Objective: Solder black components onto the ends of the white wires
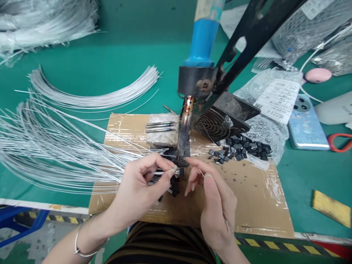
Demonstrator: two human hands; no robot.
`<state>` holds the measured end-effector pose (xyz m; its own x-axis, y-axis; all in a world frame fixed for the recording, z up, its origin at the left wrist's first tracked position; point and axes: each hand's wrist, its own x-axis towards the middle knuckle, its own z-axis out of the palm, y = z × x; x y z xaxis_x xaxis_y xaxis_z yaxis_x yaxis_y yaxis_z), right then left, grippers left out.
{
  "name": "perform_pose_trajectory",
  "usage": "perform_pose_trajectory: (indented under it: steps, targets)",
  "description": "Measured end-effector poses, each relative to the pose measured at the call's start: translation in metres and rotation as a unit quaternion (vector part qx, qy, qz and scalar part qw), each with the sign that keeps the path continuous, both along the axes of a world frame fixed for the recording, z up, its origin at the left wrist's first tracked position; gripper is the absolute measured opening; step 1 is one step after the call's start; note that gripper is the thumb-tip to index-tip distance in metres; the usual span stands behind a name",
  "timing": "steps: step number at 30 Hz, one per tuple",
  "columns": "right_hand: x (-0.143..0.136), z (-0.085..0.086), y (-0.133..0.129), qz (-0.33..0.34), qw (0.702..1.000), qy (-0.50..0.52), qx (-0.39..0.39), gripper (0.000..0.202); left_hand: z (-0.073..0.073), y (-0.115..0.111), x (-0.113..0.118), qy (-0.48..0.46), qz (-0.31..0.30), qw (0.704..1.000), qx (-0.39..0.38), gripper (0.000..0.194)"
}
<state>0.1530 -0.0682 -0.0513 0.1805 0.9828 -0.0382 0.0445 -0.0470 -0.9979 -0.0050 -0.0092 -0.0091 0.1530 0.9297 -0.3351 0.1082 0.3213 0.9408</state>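
My left hand (144, 183) pinches the end of a thin white wire between thumb and forefinger. A small black connector (180, 172) sits at that wire end, just below the dark tip of an upright soldering iron (184, 139). My right hand (217, 201) is closed on a thin strand of solder wire (202, 173), held a little right of the iron tip. Loose white wires (68, 154) run from the left to beneath my left hand. Under its fingertips lie several dark connectors (173, 187), partly hidden.
The iron's blue handle (203, 42) hangs from a black metal arm (255, 44). Behind stands a black fan (222, 121). Small black pieces (242, 148) lie in a heap on the cardboard (247, 198). Farther right are a phone (308, 124) and a yellow sponge (331, 208).
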Motion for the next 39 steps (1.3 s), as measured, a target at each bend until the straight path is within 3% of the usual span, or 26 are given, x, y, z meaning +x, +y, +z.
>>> perform_pose_trajectory:
  steps: [7,10,14,20,39]
  targets:
    - [0.004,0.010,-0.002,-0.020,0.994,-0.107,-0.019,0.010,0.003,0.007,0.002,0.022,0.016,1.000,0.010,0.014]
    - [0.006,0.012,0.001,0.002,0.992,-0.122,-0.013,0.024,0.005,0.009,0.003,0.026,0.021,0.999,0.011,0.013]
    - [0.007,0.010,0.005,0.011,0.994,-0.099,0.041,0.020,0.005,0.010,0.004,0.019,0.024,1.000,0.007,0.012]
    - [-0.005,0.017,0.006,-0.043,0.999,-0.006,-0.014,0.020,0.004,0.013,0.005,0.007,0.031,0.999,0.017,0.015]
    - [-0.004,0.021,0.009,-0.065,0.997,0.023,-0.031,0.021,0.010,0.017,0.006,-0.004,0.041,0.999,0.019,0.013]
